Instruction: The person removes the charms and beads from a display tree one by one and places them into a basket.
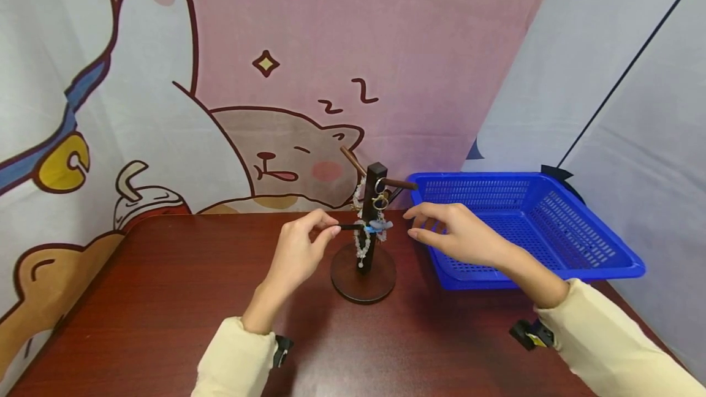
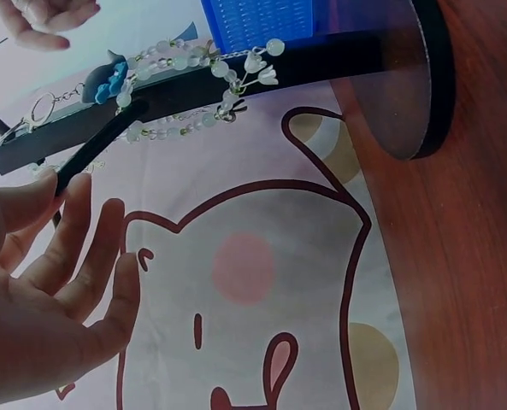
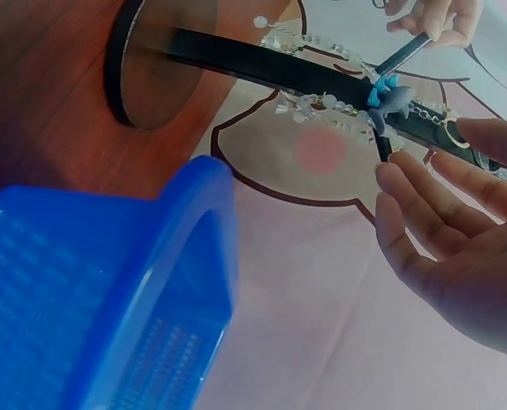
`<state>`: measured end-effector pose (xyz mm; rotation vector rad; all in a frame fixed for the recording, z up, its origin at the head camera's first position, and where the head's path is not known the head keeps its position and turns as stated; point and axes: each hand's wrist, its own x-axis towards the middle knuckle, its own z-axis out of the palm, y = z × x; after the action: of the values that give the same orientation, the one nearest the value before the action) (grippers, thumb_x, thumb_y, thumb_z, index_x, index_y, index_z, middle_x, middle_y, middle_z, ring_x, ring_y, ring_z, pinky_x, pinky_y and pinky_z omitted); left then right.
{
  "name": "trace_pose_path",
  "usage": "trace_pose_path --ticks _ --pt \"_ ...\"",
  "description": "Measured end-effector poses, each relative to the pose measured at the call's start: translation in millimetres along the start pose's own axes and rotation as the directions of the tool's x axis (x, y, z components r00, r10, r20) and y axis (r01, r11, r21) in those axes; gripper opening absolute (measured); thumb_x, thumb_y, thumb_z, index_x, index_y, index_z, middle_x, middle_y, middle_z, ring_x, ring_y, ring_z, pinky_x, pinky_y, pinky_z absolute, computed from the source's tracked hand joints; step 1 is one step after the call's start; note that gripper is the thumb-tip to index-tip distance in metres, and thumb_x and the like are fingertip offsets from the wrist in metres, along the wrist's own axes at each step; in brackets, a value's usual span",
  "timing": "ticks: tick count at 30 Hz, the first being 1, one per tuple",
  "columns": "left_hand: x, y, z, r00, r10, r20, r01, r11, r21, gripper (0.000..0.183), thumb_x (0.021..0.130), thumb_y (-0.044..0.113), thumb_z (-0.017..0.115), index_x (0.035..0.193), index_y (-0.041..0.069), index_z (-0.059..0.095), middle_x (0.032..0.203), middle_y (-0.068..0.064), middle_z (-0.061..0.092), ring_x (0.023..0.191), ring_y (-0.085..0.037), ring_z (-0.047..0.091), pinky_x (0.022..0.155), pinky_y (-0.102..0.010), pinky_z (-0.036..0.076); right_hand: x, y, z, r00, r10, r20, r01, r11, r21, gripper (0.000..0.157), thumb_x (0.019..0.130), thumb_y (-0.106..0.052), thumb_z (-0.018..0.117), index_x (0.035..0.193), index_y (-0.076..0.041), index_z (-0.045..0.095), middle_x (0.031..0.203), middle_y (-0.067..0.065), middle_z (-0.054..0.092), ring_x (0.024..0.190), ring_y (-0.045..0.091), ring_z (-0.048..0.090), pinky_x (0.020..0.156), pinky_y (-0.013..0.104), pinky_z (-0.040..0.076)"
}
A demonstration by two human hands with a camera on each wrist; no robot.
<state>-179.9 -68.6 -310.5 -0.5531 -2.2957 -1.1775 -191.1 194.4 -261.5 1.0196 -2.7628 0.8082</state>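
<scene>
A dark wooden jewelry stand (image 1: 377, 171) rises from a round base (image 1: 358, 290) on the table. My left hand (image 1: 300, 244) pinches the outer end of a thin black peg (image 2: 99, 145) on its left side. Pale beaded strands (image 2: 180, 61) with small white flower beads hang on the pegs around the post. Against the post hangs a keychain with a grey-blue dolphin charm (image 3: 395, 101), a blue piece beside it and a metal ring (image 1: 380, 202) above. To the right of the post, my right hand (image 1: 455, 231) holds nothing, its fingers relaxed and spread near the charm.
A blue plastic basket (image 1: 584, 271) stands right of the stand, behind my right forearm. Brown upper pegs (image 1: 401, 184) stick out near the post's top. A cartoon-print cloth (image 1: 419, 48) hangs behind the reddish-brown table (image 1: 182, 299).
</scene>
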Motion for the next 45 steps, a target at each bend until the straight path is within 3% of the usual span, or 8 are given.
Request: trace_pose_path --ticks 9,20,26,32,45 --pt "-0.2 0.2 0.2 1.000 -0.017 0.004 0.017 1.000 -0.016 0.005 0.082 0.012 0.068 0.081 0.007 0.066 0.076 0.001 0.067 0.061 -0.011 0.052 0.058 -0.028 0.041 20.8 -4.5 4.0 0.998 -0.037 -0.043 0.038 0.999 0.027 0.017 0.087 -0.014 0.061 0.104 -0.008 0.064 0.079 -0.005 0.063 0.074 0.009 0.057 0.066 0.030 0.046" --pt "0.3 1.6 -0.7 0.998 -0.052 0.034 0.054 0.995 -0.079 0.004 0.083 0.009 0.066 0.081 0.005 0.064 0.073 -0.002 0.066 0.061 -0.010 0.057 0.058 -0.026 0.044 37.0 -11.6 10.8 0.993 -0.032 -0.113 0.040 0.997 0.071 0.009 0.087 -0.011 0.062 0.095 -0.007 0.062 0.076 0.000 0.064 0.066 0.010 0.056 0.058 0.029 0.044" --pt "-0.1 1.2 -0.5 0.998 -0.055 0.037 0.059 0.994 -0.093 0.006 0.084 0.009 0.065 0.080 0.005 0.064 0.071 -0.004 0.065 0.063 -0.014 0.060 0.059 -0.027 0.045 40.4 -13.0 14.8 0.988 -0.062 -0.140 0.081 0.988 0.134 0.003 0.087 -0.005 0.059 0.090 -0.003 0.060 0.073 0.006 0.064 0.063 0.015 0.059 0.058 0.027 0.048" --pt "-0.3 0.4 -0.3 0.998 -0.055 0.038 0.059 0.994 -0.092 0.008 0.085 0.011 0.064 0.081 0.004 0.064 0.069 -0.001 0.063 0.061 -0.014 0.059 0.058 -0.027 0.045 41.6 -12.6 15.9 0.981 -0.106 -0.164 0.123 0.988 0.095 0.007 0.088 -0.001 0.056 0.082 -0.004 0.059 0.070 0.005 0.061 0.061 0.017 0.058 0.057 0.030 0.047" --pt "-0.6 -0.1 -0.2 0.997 -0.064 0.048 0.069 0.993 -0.099 0.006 0.085 0.010 0.064 0.082 0.005 0.064 0.069 -0.001 0.062 0.061 -0.018 0.059 0.056 -0.026 0.043 37.3 -15.0 8.9 0.988 -0.058 -0.145 0.075 0.991 0.112 0.007 0.089 -0.004 0.056 0.085 -0.005 0.063 0.071 0.001 0.063 0.062 0.010 0.058 0.059 0.028 0.046"
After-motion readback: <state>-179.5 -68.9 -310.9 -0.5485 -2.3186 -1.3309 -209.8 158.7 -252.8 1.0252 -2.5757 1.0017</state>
